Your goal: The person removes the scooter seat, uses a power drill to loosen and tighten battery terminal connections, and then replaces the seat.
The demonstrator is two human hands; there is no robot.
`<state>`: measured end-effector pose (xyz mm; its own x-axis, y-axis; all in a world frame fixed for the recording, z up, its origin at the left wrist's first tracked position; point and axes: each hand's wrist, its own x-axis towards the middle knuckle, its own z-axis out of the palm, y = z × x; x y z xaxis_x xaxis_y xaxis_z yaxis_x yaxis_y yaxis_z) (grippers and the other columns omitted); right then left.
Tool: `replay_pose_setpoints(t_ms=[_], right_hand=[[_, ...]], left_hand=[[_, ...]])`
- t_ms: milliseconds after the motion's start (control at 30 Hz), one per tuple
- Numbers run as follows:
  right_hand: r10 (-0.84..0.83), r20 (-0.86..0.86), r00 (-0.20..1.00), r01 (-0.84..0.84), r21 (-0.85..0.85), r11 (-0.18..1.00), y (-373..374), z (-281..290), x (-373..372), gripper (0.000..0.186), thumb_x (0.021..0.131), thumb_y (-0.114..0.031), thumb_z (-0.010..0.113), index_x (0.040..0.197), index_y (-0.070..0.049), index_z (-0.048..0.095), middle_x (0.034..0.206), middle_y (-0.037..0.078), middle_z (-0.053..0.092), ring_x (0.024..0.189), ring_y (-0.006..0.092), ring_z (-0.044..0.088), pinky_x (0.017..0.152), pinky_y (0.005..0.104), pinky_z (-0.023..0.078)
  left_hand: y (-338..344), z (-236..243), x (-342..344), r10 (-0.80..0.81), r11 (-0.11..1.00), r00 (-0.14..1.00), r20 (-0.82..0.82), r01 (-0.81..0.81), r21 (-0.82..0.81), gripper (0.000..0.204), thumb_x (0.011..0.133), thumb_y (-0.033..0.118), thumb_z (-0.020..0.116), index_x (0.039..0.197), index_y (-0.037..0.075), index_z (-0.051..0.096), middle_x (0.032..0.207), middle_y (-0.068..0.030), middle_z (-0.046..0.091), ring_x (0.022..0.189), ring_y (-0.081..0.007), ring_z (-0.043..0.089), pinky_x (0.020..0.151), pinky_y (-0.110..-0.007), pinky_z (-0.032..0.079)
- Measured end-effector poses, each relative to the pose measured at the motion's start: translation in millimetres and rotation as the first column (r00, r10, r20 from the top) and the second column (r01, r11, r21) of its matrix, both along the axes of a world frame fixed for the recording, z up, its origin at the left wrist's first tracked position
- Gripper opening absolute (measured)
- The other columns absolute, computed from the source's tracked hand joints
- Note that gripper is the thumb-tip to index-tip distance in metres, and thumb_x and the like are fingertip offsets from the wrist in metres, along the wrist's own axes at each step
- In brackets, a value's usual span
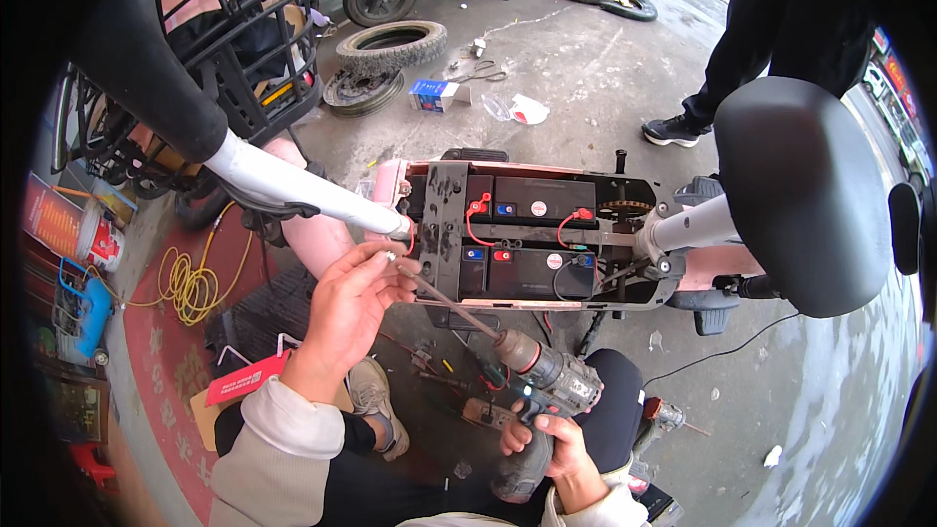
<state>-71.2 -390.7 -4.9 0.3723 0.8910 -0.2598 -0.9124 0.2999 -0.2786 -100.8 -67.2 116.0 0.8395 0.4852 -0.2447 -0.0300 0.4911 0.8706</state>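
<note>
From where I stand, L to R: a yellow cable [190, 285] lies coiled on a red mat [161, 351], well left of the battery bay [447, 234]. A black basket [256, 44] is up beyond the bay's far-left corner, w/ pinkish stuff inside. A white tube [303, 190] slants down to the bay's left end. The L hand [353, 298] is just off the bay's near-left corner, thumb & fingertips pinched on a small shiny piece [390, 256], too tiny to ID. A loose tyre [390, 46] lies on the floor beyond the bay; a blue-and-white box [439, 95] is near it, closer to the bay. The bay's open on top, two black batteries [542, 200] in it, one far side, one near, w/ red leads. The drill [556, 376] is on the bay's near side, tilted, its long thin bit [449, 307] running up-left to the L hand; can't tell if the tip touches the piece. The R hand [564, 449] is wrapped round the drill's grip, farther from the bay. A black seat [805, 195] is right of the bay; a person in dark trousers [791, 29] stands beyond its right end.
</note>
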Motion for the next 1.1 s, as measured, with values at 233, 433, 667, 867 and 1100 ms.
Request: replay_pose_setpoints(t_ms=[233,433,667,867,1100], right_hand=[[-0.024,0.008,1.0,0.025,-0.03,0.999,-11,-5,2,0.043,0.092,-0.029,0.067,0.125,-0.003,0.062,0.078,0.007,0.056,0.076,0.0249,0.054,0.077,0.0439,0.048],[-0.028,-0.042,0.999,0.028,0.019,0.999,-4,-11,3,0.043,0.092,-0.025,0.069,0.127,0.0,0.059,0.082,0.01,0.058,0.077,0.026,0.058,0.076,0.0439,0.051],[0.049,-0.035,0.998,-0.049,-0.02,0.999,0,-10,8,0.044,0.091,-0.031,0.066,0.125,-0.003,0.062,0.077,0.006,0.055,0.074,0.0236,0.053,0.077,0.0431,0.048],[0.093,-0.071,0.993,-0.093,0.006,0.996,-1,-15,9,0.043,0.091,-0.031,0.066,0.125,-0.005,0.063,0.076,0.006,0.055,0.073,0.0229,0.053,0.075,0.0427,0.047],[0.075,0.018,0.997,-0.073,-0.115,0.991,3,-12,15,0.043,0.091,-0.029,0.066,0.125,-0.003,0.063,0.077,0.007,0.056,0.073,0.0242,0.054,0.074,0.0435,0.049]], left_hand=[[-3,-17,9,-0.086,0.994,0.996,0.025,0.087,-0.069,0.024,0.109,0.014,0.055,0.126,0.002,0.067,0.116,-0.015,0.073,0.1,-0.0216,0.07,0.087,-0.036,0.057],[0,-19,7,0.011,0.992,1.0,0.01,-0.012,0.128,0.023,0.107,0.011,0.06,0.125,0.001,0.07,0.112,-0.013,0.074,0.097,-0.0192,0.071,0.085,-0.035,0.06],[-11,-25,3,0.17,0.892,0.985,0.005,-0.156,0.425,0.021,0.104,0.008,0.066,0.121,-0.002,0.072,0.105,-0.0111,0.075,0.086,-0.0153,0.071,0.075,-0.031,0.059],[5,-16,-4,0.417,0.812,0.89,-0.186,-0.273,0.515,0.016,0.105,0.013,0.063,0.105,-0.001,0.072,0.085,-0.0066,0.068,0.071,-0.0153,0.061,0.069,-0.03,0.054],[24,-11,-49,0.305,-0.044,0.883,-0.356,0.387,0.921,0.016,0.091,0.009,0.072,0.105,0.002,0.076,0.11,-0.0128,0.071,0.101,-0.0222,0.07,0.087,-0.037,0.055]])
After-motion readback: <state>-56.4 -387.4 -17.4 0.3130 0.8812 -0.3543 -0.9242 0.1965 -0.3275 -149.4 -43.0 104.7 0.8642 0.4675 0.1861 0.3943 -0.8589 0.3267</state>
